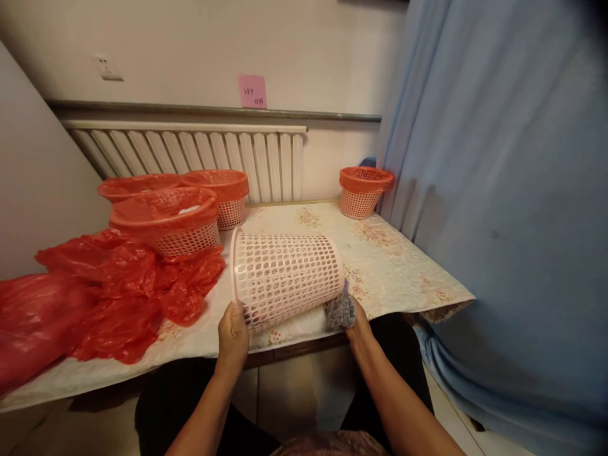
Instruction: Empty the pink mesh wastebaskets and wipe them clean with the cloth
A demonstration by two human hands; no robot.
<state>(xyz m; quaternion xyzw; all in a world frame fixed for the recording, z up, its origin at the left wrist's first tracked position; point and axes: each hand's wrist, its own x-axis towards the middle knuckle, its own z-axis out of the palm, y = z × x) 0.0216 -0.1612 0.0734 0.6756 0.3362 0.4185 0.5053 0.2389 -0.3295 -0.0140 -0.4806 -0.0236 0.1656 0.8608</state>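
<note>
A pink mesh basket [285, 272] lies on its side near the front edge of the table [394, 266], rim to the left. My left hand [232, 335] grips its lower side near the rim, fingers closed on the mesh. My right hand [357, 326] is closed on a grey cloth [340, 310] pressed against the basket's base end.
A heap of red plastic bags [109, 291] covers the table's left. Three baskets lined with red bags [166, 218] stand behind it. Another orange basket [365, 190] sits at the back right. A blue curtain [503, 221] hangs on the right, a radiator [204, 155] behind.
</note>
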